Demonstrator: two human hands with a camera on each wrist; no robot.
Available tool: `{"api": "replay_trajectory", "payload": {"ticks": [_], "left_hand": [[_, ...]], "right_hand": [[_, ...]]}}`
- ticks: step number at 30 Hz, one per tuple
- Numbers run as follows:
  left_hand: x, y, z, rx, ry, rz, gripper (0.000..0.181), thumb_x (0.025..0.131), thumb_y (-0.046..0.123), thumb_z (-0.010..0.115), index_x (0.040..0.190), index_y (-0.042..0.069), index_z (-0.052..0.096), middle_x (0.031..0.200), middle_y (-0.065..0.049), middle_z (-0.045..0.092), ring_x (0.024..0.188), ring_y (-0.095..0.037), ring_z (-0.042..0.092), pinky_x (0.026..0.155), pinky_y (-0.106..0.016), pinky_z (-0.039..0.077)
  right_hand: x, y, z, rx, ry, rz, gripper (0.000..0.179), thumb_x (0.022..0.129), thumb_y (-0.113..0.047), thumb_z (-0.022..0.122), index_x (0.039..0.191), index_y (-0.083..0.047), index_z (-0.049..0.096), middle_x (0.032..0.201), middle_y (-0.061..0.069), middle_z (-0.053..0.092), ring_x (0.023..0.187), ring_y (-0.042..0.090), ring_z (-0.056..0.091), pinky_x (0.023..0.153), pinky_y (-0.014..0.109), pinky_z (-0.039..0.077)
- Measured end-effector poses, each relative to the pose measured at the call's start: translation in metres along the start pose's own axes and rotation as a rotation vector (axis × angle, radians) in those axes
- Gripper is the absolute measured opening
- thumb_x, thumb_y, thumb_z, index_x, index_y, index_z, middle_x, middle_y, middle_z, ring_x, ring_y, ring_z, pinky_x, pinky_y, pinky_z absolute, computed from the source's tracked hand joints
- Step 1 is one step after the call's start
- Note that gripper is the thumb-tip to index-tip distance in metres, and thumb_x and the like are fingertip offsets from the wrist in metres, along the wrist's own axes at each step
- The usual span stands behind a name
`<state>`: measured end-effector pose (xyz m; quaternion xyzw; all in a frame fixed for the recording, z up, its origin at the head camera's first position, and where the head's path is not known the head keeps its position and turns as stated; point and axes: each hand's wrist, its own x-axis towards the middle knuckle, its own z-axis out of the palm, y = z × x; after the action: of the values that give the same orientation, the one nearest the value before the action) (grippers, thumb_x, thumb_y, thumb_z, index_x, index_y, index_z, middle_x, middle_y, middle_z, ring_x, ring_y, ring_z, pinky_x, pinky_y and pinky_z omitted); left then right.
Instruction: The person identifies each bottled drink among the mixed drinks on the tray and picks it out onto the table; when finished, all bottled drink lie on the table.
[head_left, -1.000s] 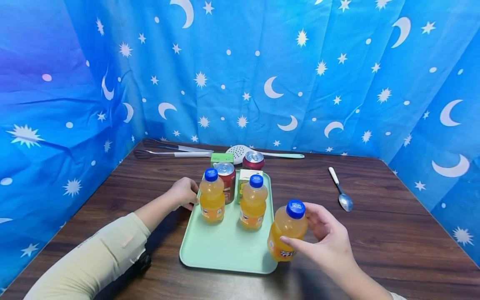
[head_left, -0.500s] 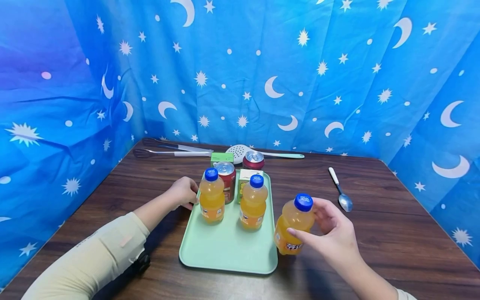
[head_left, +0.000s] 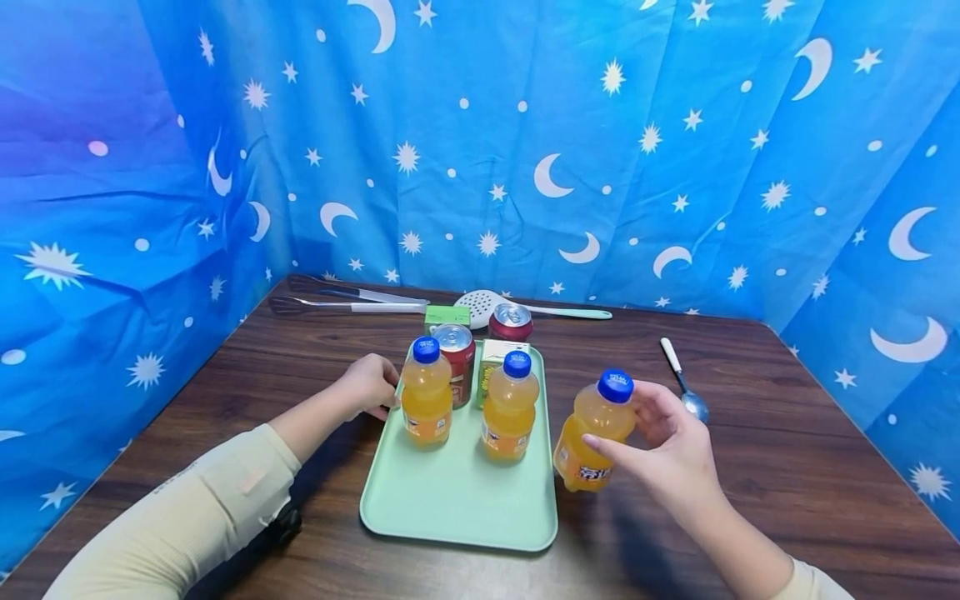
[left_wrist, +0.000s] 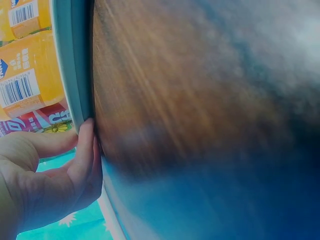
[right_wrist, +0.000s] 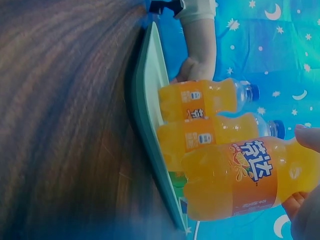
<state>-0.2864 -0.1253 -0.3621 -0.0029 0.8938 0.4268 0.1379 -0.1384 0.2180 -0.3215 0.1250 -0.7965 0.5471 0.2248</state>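
My right hand (head_left: 681, 458) grips an orange soda bottle (head_left: 592, 437) with a blue cap, just right of the pale green tray (head_left: 457, 508). The held bottle tilts slightly and hangs above the table, its label facing the right wrist camera (right_wrist: 255, 165). At the tray's left rim, my left hand (head_left: 367, 387) pinches the edge; the left wrist view has the thumb on the inner side and fingers (left_wrist: 86, 150) outside. Two similar bottles stand upright on the tray, a left bottle (head_left: 426, 404) and a right bottle (head_left: 510, 412). Behind them are a red can (head_left: 461, 371) and a small drink carton (head_left: 487, 375).
Beyond the tray's far edge stand a green box (head_left: 447, 316) and a second can (head_left: 512, 322). A white skimmer (head_left: 480, 308) and long-handled utensils (head_left: 375, 307) lie at the back. A spoon (head_left: 695, 406) lies on the right, partly behind my right hand.
My right hand has carried the bottle rightward and farther back, away from the tray's near right corner. My left hand stays at the tray's rim, and the tray has not moved noticeably.
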Motion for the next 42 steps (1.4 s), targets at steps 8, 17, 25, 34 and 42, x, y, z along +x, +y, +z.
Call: {"api": "replay_trajectory", "payload": {"ticks": [8,17,25,34,42], "left_hand": [[0.0,0.002,0.0,-0.001,0.001,-0.002,0.025,0.075,-0.013,0.066,0.099,-0.008,0.059,0.091,-0.018,0.056,0.072,-0.024,0.064,0.055,-0.032,0.058],[-0.001,0.002,0.0,-0.01,0.003,-0.025,0.026,0.075,-0.013,0.066,0.099,-0.007,0.059,0.092,-0.018,0.055,0.073,-0.025,0.063,0.055,-0.032,0.058],[-0.002,0.002,0.0,0.003,-0.001,-0.01,0.025,0.075,-0.013,0.066,0.098,-0.008,0.058,0.091,-0.018,0.055,0.071,-0.024,0.063,0.055,-0.032,0.058],[-0.002,0.003,0.0,0.022,-0.002,-0.006,0.023,0.076,-0.013,0.066,0.097,-0.007,0.058,0.089,-0.017,0.055,0.071,-0.024,0.063,0.055,-0.032,0.058],[-0.001,0.001,0.001,0.021,0.008,0.003,0.021,0.075,-0.014,0.066,0.093,-0.007,0.058,0.086,-0.017,0.055,0.068,-0.022,0.063,0.053,-0.032,0.057]], "right_hand": [[0.01,0.01,-0.001,-0.06,0.01,0.038,0.055,0.069,-0.006,0.083,0.117,-0.005,0.054,0.113,0.005,0.062,0.105,0.007,0.059,0.088,0.016,0.046],[0.022,0.019,0.001,-0.106,0.022,0.075,0.058,0.07,-0.015,0.083,0.119,-0.007,0.053,0.115,0.004,0.062,0.108,0.011,0.058,0.089,0.016,0.045],[0.032,0.026,0.001,-0.122,0.025,0.103,0.057,0.072,-0.022,0.082,0.119,-0.008,0.053,0.115,0.003,0.061,0.111,0.017,0.057,0.09,0.018,0.046],[0.046,0.034,0.003,-0.107,0.033,0.123,0.057,0.074,-0.025,0.08,0.121,-0.009,0.052,0.119,0.004,0.06,0.115,0.019,0.055,0.093,0.028,0.046],[0.057,0.043,0.005,-0.11,0.052,0.118,0.058,0.075,-0.025,0.079,0.122,-0.007,0.051,0.12,0.006,0.059,0.115,0.02,0.054,0.094,0.031,0.047]]}}
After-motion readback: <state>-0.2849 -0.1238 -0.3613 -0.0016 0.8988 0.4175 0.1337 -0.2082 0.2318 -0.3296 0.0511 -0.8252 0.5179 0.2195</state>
